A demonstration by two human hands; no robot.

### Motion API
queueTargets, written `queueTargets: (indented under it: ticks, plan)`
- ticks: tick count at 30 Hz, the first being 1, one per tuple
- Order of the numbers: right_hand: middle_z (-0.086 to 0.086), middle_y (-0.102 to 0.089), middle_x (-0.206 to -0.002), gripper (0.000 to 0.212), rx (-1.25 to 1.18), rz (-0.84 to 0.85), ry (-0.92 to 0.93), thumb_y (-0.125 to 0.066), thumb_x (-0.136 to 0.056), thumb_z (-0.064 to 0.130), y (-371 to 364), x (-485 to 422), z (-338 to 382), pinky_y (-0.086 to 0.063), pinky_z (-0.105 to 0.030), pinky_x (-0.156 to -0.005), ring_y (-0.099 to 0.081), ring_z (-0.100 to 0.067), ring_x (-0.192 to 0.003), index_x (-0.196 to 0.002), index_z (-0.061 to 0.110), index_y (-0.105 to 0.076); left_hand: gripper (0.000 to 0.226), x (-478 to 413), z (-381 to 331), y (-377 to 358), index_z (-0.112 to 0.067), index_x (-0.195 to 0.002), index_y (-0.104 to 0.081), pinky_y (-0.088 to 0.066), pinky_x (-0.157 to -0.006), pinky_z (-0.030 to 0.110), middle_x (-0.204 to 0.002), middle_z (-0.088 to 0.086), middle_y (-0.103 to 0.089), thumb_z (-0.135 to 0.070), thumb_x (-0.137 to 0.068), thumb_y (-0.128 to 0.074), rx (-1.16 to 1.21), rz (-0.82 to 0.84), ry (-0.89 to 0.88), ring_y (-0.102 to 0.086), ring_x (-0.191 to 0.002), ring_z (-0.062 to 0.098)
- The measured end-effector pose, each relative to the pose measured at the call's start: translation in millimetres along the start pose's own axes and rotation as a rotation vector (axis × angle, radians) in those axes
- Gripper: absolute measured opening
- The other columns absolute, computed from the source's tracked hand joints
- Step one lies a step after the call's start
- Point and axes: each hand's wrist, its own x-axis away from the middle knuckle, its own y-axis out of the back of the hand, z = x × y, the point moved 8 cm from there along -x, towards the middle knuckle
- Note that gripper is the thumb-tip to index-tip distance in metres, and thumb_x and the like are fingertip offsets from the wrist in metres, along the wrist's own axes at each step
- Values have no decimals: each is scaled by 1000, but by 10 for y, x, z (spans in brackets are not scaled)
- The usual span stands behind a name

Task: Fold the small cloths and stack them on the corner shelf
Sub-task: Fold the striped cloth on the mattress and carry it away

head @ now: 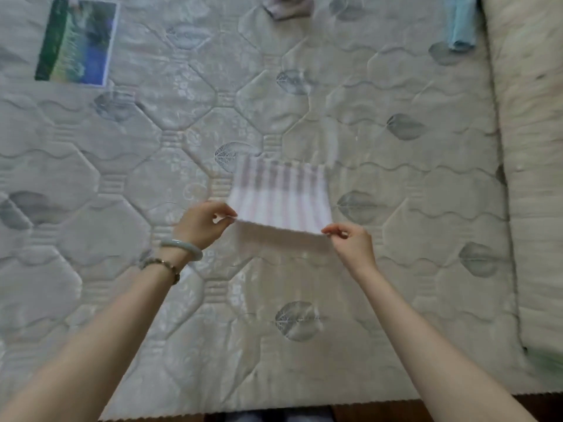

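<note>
Striped cloth (280, 196) is motion-blurred; top edge crops pink cloth (288, 7) and blue cloth (461, 22).

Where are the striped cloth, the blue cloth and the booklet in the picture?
striped cloth (280, 193), head view, middle of its striped face.
blue cloth (460, 24), head view, middle of its visible part.
booklet (77, 41), head view, centre of its cover.
</note>
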Motion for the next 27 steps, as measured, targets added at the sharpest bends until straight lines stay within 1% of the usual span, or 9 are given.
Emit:
queueTargets:
  ticks: [3,5,8,10,13,16,18,23,27]
  plan:
    - [-6,-73,-82,25,36,152,-113,-58,-81,-7,-137,286,-403,-45,-16,-77,-64,-8,-77,-81,8,-77,7,310,258,-427,-20,-89,-72,-46,-71,21,-82,-8,-66,-24,-84,-70,-68,281,81,-60,-78,11]
    - [-1,-72,-76,34,32,232,-146,-56,-81,-8,-202,461,-603,-46,-17,-76,-64,-1,-73,-72,18,-75,10,500,301,-626,-20,-91,-71,-39,-65,12,-82,-11,-63,-28,-84,-69,-117,464,89,-59,-77,7]
    - [11,-69,-71,44,36,280,-164,-55,-80,-7,-247,574,-773,-48,-17,-74,-64,1,-72,-65,31,-70,11,590,347,-753,-22,-92,-70,-37,-63,8,-80,-13,-61,-29,-84,-70,-171,576,68,-58,-76,5]
    - [9,-67,-70,32,-4,270,-173,-62,-81,-5,-244,500,-763,-45,-18,-70,-60,4,-64,-73,24,-72,8,493,402,-720,-25,-89,-69,-43,-67,15,-79,-13,-63,-30,-83,-70,-130,528,103,-60,-77,9]
    - [1,-62,-70,14,-143,158,-189,-74,-78,4,-182,219,-646,-45,-17,-63,-56,-9,-66,-86,15,-70,7,230,459,-530,-22,-83,-69,-40,-61,15,-75,-10,-63,-29,-83,-70,-69,300,168,-59,-73,9]
    - [3,-64,-70,12,-178,24,-157,-79,-75,12,-127,-167,-484,-45,-10,-62,-57,-4,-66,-83,9,-70,11,-25,477,-359,-16,-80,-70,-34,-58,20,-74,-3,-63,-27,-82,-71,-64,71,201,-58,-73,14]
    - [1,-66,-71,13,-144,-17,-135,-80,-75,17,-150,-412,-413,-47,-16,-67,-58,-4,-67,-80,9,-71,11,-157,503,-322,-14,-83,-72,-36,-65,23,-79,0,-66,-25,-82,-72,5,-14,248,-59,-75,16]
    - [0,-65,-73,11,-75,-69,-142,-77,-76,21,-237,-867,-398,-46,-26,-72,-59,-13,-73,-79,13,-70,11,-459,513,-382,-11,-91,-70,-39,-70,25,-87,3,-67,-21,-87,-66,-9,-76,247,-57,-77,16]
    - [-2,-64,-87,20,66,-37,-125,-74,-78,26,-341,-1047,-402,-49,-33,-81,-59,-18,-84,-91,11,-70,14,-635,607,-485,-9,-98,-66,-42,-73,30,-96,9,-66,-17,-88,-61,-119,-40,242,-60,-85,25]
